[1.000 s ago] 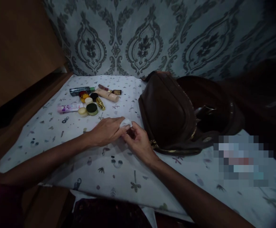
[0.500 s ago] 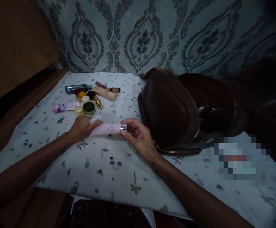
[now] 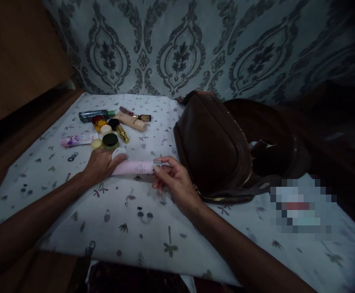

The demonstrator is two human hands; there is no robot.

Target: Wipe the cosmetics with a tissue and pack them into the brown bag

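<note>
A pale pink squeeze tube [image 3: 131, 167] lies level between both hands, just above the cloth. My left hand [image 3: 100, 163] is closed around its left end, with a wad of white tissue [image 3: 119, 153] tucked under the thumb. The fingers of my right hand [image 3: 174, 177] pinch the silver cap [image 3: 157, 164] at the tube's right end. Just beyond the left hand lie a dark-lidded jar [image 3: 110, 141], a small yellow-lidded pot [image 3: 97, 144] and a pink-and-purple tube [image 3: 78, 140].
A brown leather bag [image 3: 209, 142] lies unzipped to the right. Farther back are a dark bottle with a green cap [image 3: 93, 115], a beige tube [image 3: 131, 121] and a gold lipstick case [image 3: 123, 134]. A blurred-out patch [image 3: 301, 207] sits at right. The patterned cloth [image 3: 140, 240] covers the table.
My right fingers have shifted on the silver cap, with the lower fingers now more curled beneath it. The left hand keeps its hold. The whole view has shifted slightly.
</note>
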